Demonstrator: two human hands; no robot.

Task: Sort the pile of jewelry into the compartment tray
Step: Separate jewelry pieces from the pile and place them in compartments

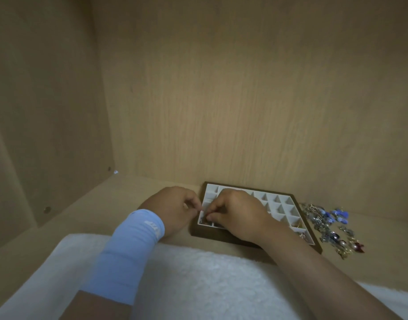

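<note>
A compartment tray (pixel 282 199) with a dark brown frame and white dividers lies on the wooden shelf floor against the back wall. My left hand (pixel 173 209) and my right hand (pixel 235 213) meet over the tray's near left corner, fingertips pinched together on a small piece of jewelry (pixel 204 213) too tiny to make out. A few small pieces lie in the near right compartments (pixel 300 227). The pile of jewelry (pixel 332 227), blue, silver and red pieces, lies on the shelf just right of the tray.
Wooden cabinet walls (pixel 221 100) close in at the back and left. A white fluffy cloth (pixel 198 280) covers the near foreground under my forearms. A light blue wristband (pixel 131 250) wraps my left forearm.
</note>
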